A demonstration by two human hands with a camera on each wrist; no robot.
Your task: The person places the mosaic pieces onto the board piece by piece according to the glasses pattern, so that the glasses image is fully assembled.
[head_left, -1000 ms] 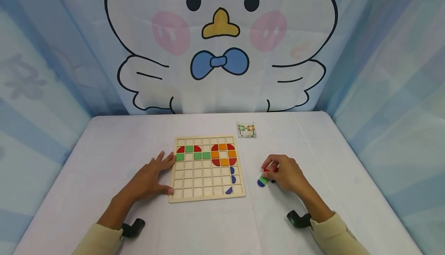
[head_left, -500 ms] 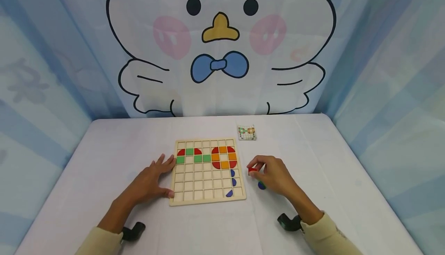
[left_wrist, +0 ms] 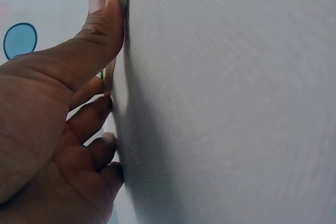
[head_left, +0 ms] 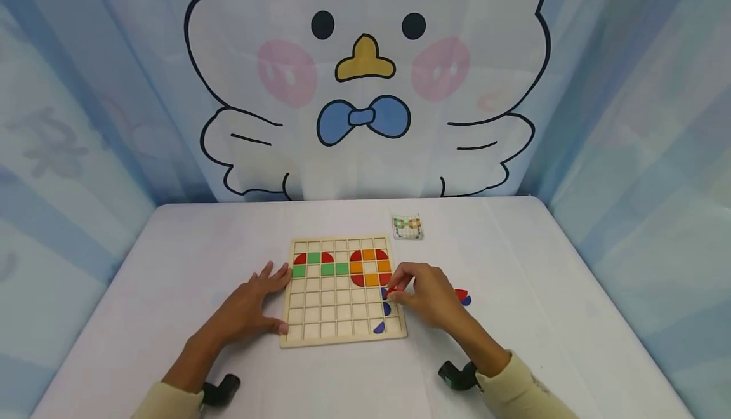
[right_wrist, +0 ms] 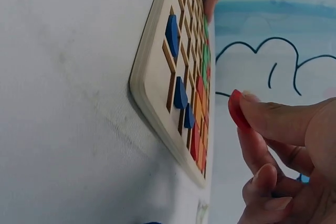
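Observation:
A wooden grid board (head_left: 320,314) lies on the table with red, green, orange and blue flat pieces in its cells. My left hand (head_left: 245,308) spreads along the board's left edge, thumb near the front corner and fingers farther back; the left wrist view shows the thumb (left_wrist: 105,19) against the rim. Between thumb and fingertips my right hand (head_left: 425,292) pinches a small red piece (right_wrist: 239,109) with a curved edge, close over the board's right side. Near it are blue pieces (head_left: 387,308) in the right-hand columns, one partly hidden by the fingers.
Loose red and blue pieces (head_left: 462,295) lie right of the board, partly hidden behind my right forearm. A small card (head_left: 408,226) printed with a coloured grid pattern lies beyond the board's far right corner. A printed curtain (head_left: 365,152) stands behind the white table.
My right hand has lifted the red piece from the loose ones and carried it left to the board's right side. My left hand has stayed at the board. The head view has tilted slightly up.

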